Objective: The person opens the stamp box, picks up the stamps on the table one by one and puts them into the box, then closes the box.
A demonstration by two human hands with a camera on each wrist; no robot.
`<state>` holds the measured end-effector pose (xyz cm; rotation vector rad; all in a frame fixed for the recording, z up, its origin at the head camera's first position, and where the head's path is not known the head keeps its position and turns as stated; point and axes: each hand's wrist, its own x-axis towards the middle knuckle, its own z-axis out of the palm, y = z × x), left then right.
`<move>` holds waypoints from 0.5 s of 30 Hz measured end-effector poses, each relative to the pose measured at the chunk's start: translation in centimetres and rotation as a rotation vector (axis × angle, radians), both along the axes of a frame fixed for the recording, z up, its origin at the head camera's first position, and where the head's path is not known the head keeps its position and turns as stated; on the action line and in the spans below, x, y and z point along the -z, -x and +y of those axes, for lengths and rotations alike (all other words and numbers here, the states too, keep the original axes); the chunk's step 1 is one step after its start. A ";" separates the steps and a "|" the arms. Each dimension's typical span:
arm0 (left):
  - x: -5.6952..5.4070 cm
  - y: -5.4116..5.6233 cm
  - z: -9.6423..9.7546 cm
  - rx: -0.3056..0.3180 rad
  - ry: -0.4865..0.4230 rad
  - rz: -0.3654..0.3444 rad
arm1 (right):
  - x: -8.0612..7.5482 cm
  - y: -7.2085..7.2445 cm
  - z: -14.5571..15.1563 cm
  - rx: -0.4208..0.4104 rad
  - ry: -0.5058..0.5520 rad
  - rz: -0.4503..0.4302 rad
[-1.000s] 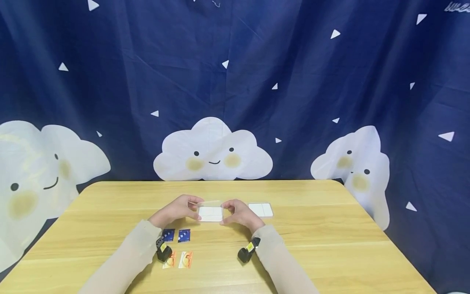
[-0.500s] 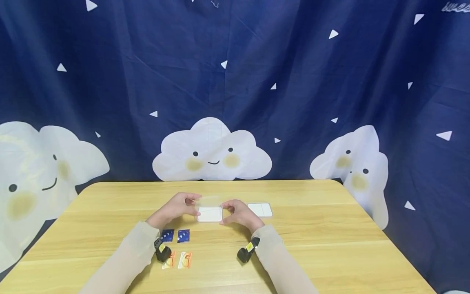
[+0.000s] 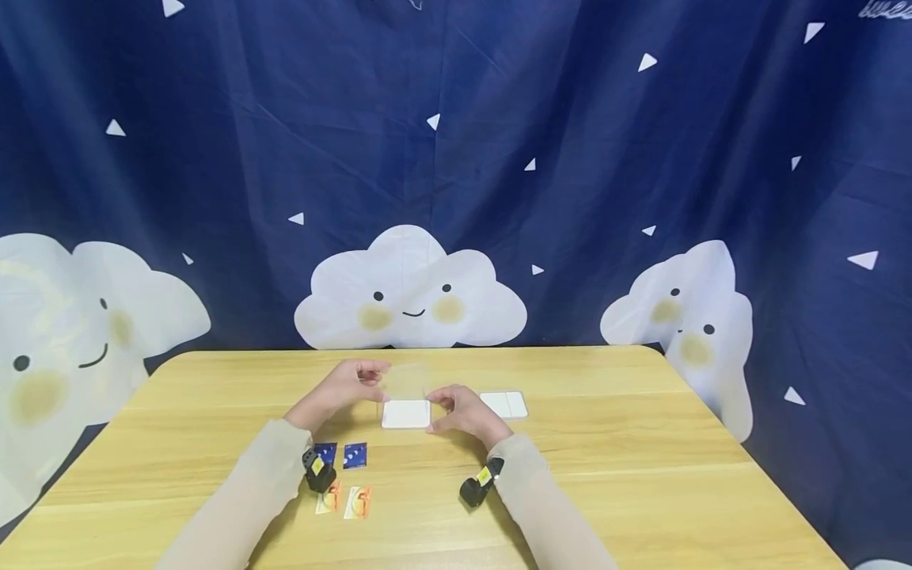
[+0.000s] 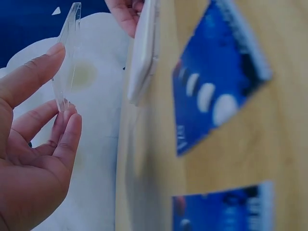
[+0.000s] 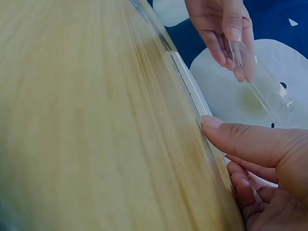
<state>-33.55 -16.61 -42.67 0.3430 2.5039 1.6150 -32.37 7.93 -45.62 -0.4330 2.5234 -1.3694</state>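
Observation:
My left hand pinches a clear plastic lid between thumb and fingers, along one edge. The lid is raised and tilted above the far side of a flat white rectangular case, which lies on the table. In the right wrist view the lid stands apart from the case at its free end. My right hand grips the right edge of the white case, thumb at the near side and fingers at the far side. The inside of the case looks plain white in the head view.
A second white case with a line across it lies behind my right hand. Blue moon-phase cards lie nearer me, left of centre, with orange and white cards below them. A blue cloud-patterned curtain hangs behind the wooden table.
My left hand has risen and swung the clear lid up and away from the white case. The right hand keeps its grip on the case in about the same spot.

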 end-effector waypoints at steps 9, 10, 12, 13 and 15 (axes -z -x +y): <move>-0.2 1.4 0.5 -0.044 0.031 0.004 | -0.1 0.0 0.2 0.002 0.020 -0.013; -0.2 1.6 0.5 -0.038 0.028 0.014 | -0.1 0.0 0.2 0.000 0.022 -0.011; -0.2 1.9 0.4 -0.028 0.025 0.036 | -0.1 0.0 0.2 -0.005 0.023 -0.005; -0.2 2.0 0.4 -0.030 0.024 0.039 | -0.1 0.0 0.2 -0.007 0.022 -0.003; -0.4 2.3 0.4 -0.033 0.031 0.035 | -0.2 0.0 0.2 -0.007 0.022 -0.006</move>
